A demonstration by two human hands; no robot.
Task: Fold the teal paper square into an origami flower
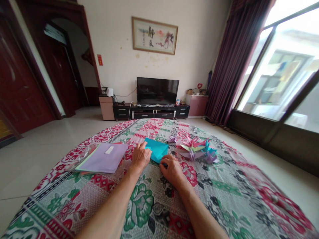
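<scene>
A blue sheet of origami paper (157, 150) lies on the tablecloth between my hands, with fold lines on it. My left hand (141, 156) is closed on its left edge, with the fingers bent over the paper. At the lower right corner my right hand (171, 168) is curled, and its fingertips pinch the paper's edge. To the right of the blue sheet sit several folded paper cranes (193, 154) in pink, green, purple and blue. A lone purple crane (172, 138) stands just behind my right hand.
Left of my hands lies a stack of coloured paper (103, 158), purple on top with a small white label, beside a clear plastic wrapper (81, 156). A flowered tablecloth (209, 205) covers the round table. Farther off, a television (158, 90) stands on a low cabinet (156, 112).
</scene>
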